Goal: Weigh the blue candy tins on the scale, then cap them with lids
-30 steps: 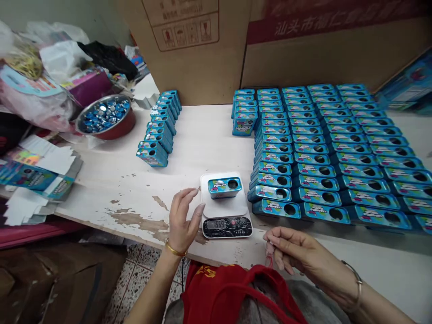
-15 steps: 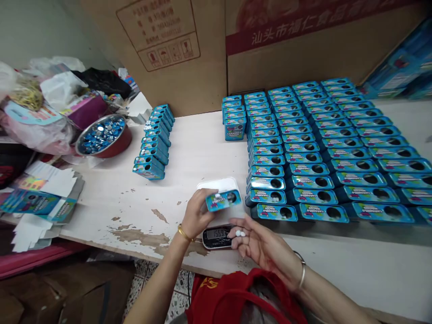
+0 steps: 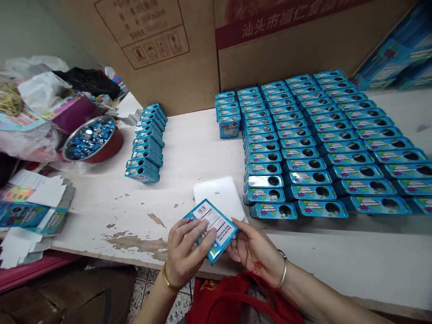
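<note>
Clasping a tin (image 3: pixel 222 230) partly blocking the scale (image 3: pixel 224 198), left hand (image 3: pixel 187 250) adjoins half-curled right hand (image 3: pixel 258 253), contents unclear.

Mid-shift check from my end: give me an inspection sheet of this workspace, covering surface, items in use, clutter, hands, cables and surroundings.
Surface: white-painted table, paint chipped and worn near the front edge.
Items in use: blue printed box-shaped tin, held tilted, label side up; flat white scale, partly covered, display hidden; rows of blue tins with round holes at right.
Clutter: round red bowl of shiny blue wrapped pieces; white plastic bag among other items at far left.
Hands: left hand grips the tin; right hand at its right end, contents hidden.
Cables: thin dark cord below the table edge, ends unseen.
Surroundings: large brown cardboard cartons behind.
</note>
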A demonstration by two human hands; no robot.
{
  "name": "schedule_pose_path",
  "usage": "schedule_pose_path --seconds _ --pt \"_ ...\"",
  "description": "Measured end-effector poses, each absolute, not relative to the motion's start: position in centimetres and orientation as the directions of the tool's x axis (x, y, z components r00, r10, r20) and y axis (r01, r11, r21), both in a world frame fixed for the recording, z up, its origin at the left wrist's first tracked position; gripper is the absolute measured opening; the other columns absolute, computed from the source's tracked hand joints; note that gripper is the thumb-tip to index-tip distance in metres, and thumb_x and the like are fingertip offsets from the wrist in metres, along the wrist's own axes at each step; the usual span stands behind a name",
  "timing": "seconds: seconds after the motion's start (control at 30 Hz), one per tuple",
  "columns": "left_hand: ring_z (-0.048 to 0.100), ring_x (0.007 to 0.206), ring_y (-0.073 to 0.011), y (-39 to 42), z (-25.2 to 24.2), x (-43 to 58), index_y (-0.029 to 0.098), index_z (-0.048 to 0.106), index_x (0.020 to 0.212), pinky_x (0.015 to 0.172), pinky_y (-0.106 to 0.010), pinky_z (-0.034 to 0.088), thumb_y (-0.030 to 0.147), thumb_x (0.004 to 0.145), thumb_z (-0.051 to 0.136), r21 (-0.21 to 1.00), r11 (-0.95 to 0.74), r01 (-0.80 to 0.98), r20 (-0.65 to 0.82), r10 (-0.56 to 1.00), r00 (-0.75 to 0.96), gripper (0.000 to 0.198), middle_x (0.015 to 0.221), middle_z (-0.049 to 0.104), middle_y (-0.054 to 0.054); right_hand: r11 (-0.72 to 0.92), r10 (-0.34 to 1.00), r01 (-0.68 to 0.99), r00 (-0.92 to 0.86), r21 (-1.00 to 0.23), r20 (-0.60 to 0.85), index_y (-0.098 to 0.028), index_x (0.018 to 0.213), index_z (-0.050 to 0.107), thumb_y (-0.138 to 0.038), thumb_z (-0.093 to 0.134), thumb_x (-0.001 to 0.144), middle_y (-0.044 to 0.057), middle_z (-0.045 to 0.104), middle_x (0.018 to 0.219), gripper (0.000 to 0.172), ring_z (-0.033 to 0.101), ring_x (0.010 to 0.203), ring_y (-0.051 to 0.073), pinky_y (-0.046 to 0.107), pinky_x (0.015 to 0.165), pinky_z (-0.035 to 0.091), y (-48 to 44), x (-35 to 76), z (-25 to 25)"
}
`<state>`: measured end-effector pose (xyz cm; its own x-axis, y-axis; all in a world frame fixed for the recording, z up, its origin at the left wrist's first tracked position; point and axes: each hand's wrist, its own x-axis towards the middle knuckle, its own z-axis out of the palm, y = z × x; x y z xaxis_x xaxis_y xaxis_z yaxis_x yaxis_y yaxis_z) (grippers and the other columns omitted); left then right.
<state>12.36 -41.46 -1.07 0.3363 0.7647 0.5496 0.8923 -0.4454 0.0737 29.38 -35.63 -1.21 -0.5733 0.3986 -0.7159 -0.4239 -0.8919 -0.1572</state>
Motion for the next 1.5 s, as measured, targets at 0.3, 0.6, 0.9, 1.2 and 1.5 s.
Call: schedule_pose_path --seconds 0.3,0.6,0.9,1.2,1.5 --pt "0.060 0.097 -0.0189 -41.5 -1.0 12.6 0.028 0.061 0.110 0.087 -0.038 0.048 0.018 0.085 0.054 0.067 -0.398 0.915 0.586 0.758 0.287 0.028 0.099 0.068 -0.005 -0.882 0.447 -0.422 -0.613 -0.208 -0.651 -0.013 0.079 0.063 -0.027 0.051 0.087 0.003 0.058 0.066 0.020 0.052 0.050 0.010 0.019 0.039 0.036 -35.7 29.5 -1.2" --pt "0.057 0.099 -0.0205 -41.3 -2.2 12.2 0.024 0.062 0.110 0.089 -0.038 0.045 0.012 0.081 0.057 0.132 -0.397 0.908 0.592 0.767 0.249 0.032 0.104 0.066 -0.008 -0.885 0.435 -0.416 -0.583 -0.208 -0.686 -0.010 0.076 0.062 -0.021 0.036 0.094 0.005 0.057 0.061 0.034 0.052 0.047 0.011 0.019 0.039 0.037 -35.5 29.4 -1.0" --pt "0.059 0.094 -0.0187 -39.3 -3.7 12.7 0.023 0.056 0.115 0.080 -0.032 0.048 0.022 0.077 0.065 0.720 -0.235 0.653 0.370 0.926 -0.075 0.039 0.104 0.062 -0.006 -0.849 0.522 -0.419 -0.572 -0.321 -0.633 -0.010 0.076 0.063 -0.025 0.058 0.082 0.006 0.062 0.067 0.017 0.053 0.049 0.010 0.017 0.036 0.034 -35.3 31.0 -1.2" --pt "0.060 0.098 -0.0203 -36.0 -5.3 13.0 0.020 0.057 0.114 0.086 -0.034 0.048 0.032 0.075 0.069 0.877 -0.176 0.448 0.217 0.975 -0.040 0.042 0.108 0.063 -0.008 -0.890 0.448 -0.343 -0.543 -0.300 -0.710 -0.014 0.090 0.068 -0.030 0.064 0.081 0.004 0.062 0.071 0.019 0.054 0.056 0.008 0.015 0.046 0.042 -36.2 33.7 -2.4" --pt "0.058 0.089 -0.0153 -32.9 -5.4 8.7 0.021 0.060 0.107 0.076 -0.030 0.045 0.031 0.090 0.049 0.784 -0.189 0.592 0.311 0.944 -0.111 0.023 0.097 0.064 -0.006 -0.928 0.367 -0.277 -0.565 -0.249 -0.739 -0.015 0.081 0.069 -0.027 0.071 0.075 0.002 0.062 0.071 0.013 0.057 0.063 0.008 0.017 0.063 0.049 -37.9 37.2 -3.9"
